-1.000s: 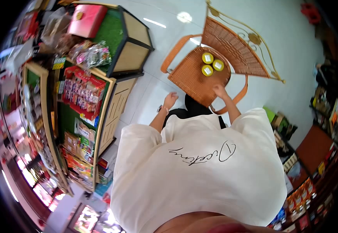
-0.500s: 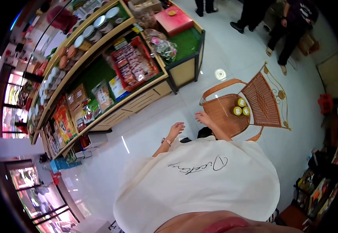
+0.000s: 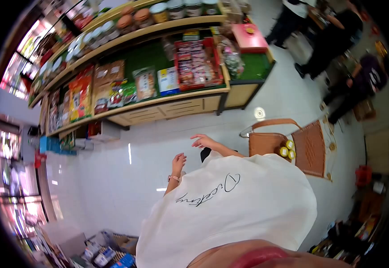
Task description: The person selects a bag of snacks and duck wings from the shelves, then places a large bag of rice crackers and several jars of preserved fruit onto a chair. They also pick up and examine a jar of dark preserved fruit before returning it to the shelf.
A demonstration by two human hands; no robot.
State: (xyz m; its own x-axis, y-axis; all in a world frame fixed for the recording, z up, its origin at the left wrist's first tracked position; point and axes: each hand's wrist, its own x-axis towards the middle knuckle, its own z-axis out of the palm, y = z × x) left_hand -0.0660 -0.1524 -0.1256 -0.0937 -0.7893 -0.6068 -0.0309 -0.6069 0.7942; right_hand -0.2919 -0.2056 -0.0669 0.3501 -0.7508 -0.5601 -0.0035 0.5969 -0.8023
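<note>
My left hand [image 3: 178, 164] hangs in the air over the white tiled floor, with a pink-banded watch [image 3: 173, 177] on its wrist. It holds nothing and its fingers are loosely apart. Slightly farther forward and to the right is my right hand [image 3: 203, 141], empty too, with fingers stretched out. Nearest to the right arm stands a brown woven chair [image 3: 266, 144] with a wicker back. On its seat sit three yellow-topped jars or cans [image 3: 284, 152] bearing white labels. Neither hand touches the chair or the cans.
A tiered display shelf [image 3: 158, 109] ahead holds packaged goods, jars [image 3: 158, 12] and a red tray [image 3: 199, 85] of small packets. A pink box [image 3: 250, 38] sits at its end. Several people stand at upper right. Boxes [image 3: 105, 257] lie at lower left, clutter at lower right.
My view has turned, so the shelf lies more level and the chair sits farther right and lower. Both hands have shifted left, away from the chair, and remain empty.
</note>
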